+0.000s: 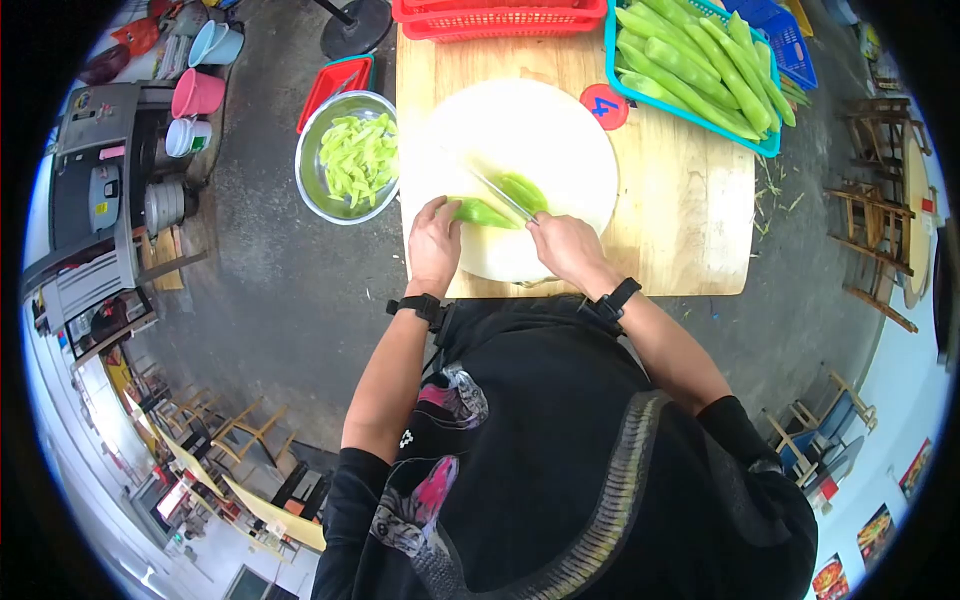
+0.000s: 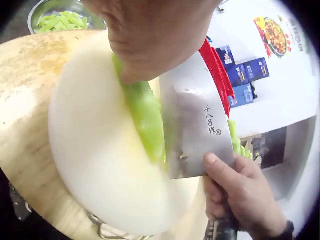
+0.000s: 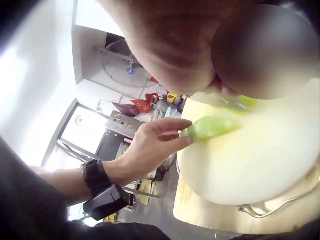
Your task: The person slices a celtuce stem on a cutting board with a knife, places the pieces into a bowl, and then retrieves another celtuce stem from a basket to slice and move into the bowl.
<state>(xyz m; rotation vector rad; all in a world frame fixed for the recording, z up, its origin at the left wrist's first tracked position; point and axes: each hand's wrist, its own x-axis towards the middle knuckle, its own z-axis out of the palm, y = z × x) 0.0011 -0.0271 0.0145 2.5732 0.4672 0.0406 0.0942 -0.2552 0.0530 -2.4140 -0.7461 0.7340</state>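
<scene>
On a round white cutting board, my left hand pinches the near end of a long pale-green vegetable piece between thumb and fingers. My right hand grips the handle of a broad cleaver, its thumb against the blade. The blade stands on edge beside the piece, close along its right side. Beyond the blade another green piece lies on the board. In the right wrist view the held piece tapers toward its free end, and the cleaver is mostly hidden behind the right hand.
A steel bowl of cut green slices stands left of the wooden table. At the back right, a teal basket holds several long green vegetables. Red baskets stand at the back. A red disc lies by the board.
</scene>
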